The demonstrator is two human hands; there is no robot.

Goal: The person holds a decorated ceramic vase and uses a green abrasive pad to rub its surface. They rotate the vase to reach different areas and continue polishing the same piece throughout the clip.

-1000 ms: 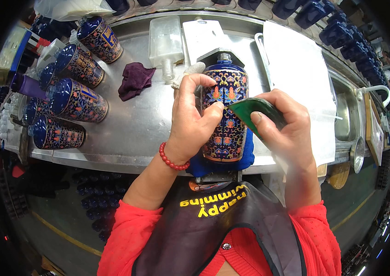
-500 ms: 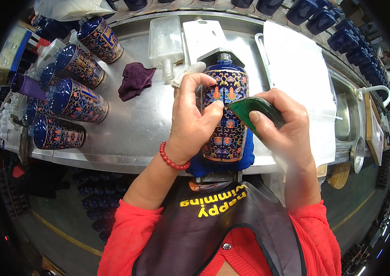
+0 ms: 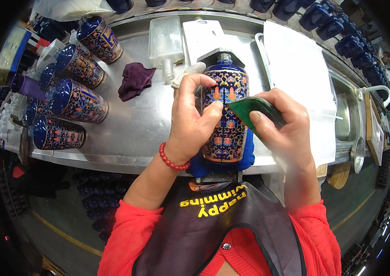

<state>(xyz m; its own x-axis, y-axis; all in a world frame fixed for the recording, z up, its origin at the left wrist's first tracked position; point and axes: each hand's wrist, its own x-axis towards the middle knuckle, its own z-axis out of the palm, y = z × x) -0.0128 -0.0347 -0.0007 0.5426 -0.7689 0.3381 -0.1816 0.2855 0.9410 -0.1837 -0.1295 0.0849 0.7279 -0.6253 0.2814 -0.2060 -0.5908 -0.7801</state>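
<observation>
A dark blue bottle (image 3: pixel 225 133) covered with a colourful floral pattern lies on its back in front of me, its neck pointing away. Beneath its near end is a blue cloth pad (image 3: pixel 248 158). My left hand (image 3: pixel 192 112) grips the bottle from its left side, with the thumb and index finger pressed on the patterned face. Between the thumb and fingers of my right hand (image 3: pixel 287 122) is a flat green scraper (image 3: pixel 250 112). The scraper's corner meets the pattern near the bottle's middle, close to my left thumb.
Several patterned blue bottles (image 3: pixel 79 102) lean in a group at the left. A purple cloth (image 3: pixel 136 81) and a clear plastic container (image 3: pixel 165 41) lie on the metal worktop (image 3: pixel 135 133). White sheets (image 3: pixel 296 60) cover its right part, beside a sink (image 3: pixel 343 117). Plain blue bottles (image 3: pixel 317 17) line the far side.
Along the far side, the row of plain blue bottles has shifted to the left. My hands, the scraper and the patterned bottle stay almost exactly in place.
</observation>
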